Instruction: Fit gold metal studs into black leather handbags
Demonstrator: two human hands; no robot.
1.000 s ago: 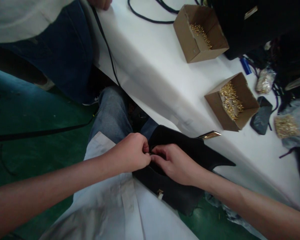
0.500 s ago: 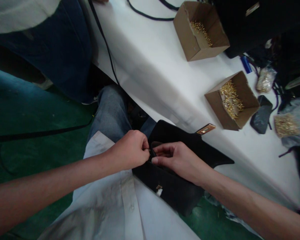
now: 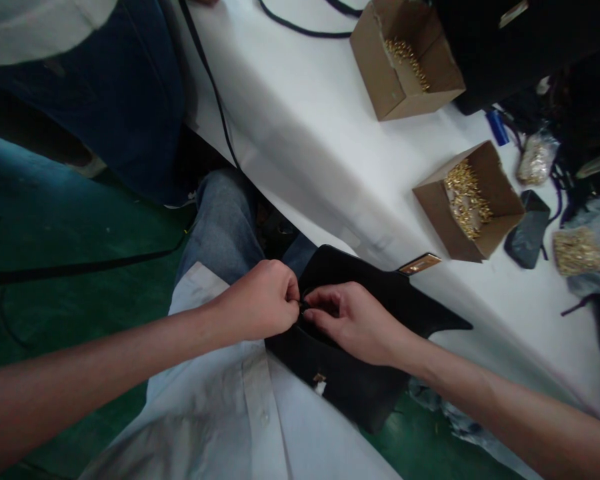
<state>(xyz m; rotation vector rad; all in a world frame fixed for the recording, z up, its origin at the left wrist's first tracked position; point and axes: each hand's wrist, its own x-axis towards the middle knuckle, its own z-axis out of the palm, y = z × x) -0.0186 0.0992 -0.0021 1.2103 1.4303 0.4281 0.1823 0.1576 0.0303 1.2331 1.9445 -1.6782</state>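
Note:
A black handbag (image 3: 350,380) rests across my lap against the table edge, its flap (image 3: 360,270) folded back. The flap carries a gold metal plate (image 3: 420,264), and a small turn-lock (image 3: 319,383) sits on the bag's front. At the bag's left end my left hand (image 3: 273,300) is closed, its thumb and finger pinching a small black piece that I cannot make out fully. My right hand (image 3: 347,313) reaches over the bag's opening, with thumb and fingertips closed on the same dark spot. The fingers hide most of that piece.
On the white table (image 3: 300,133) stand two cardboard boxes, one farther (image 3: 410,67) and one nearer (image 3: 467,207), both with small gold-coloured parts. A dark phone-like object (image 3: 527,230) and bagged gold parts (image 3: 577,253) lie right. A person in jeans (image 3: 115,87) is at the left.
My right fingertips have drawn closer together and toward my left hand at the bag's end. The left hand stays nearly in place; the view has shifted slightly.

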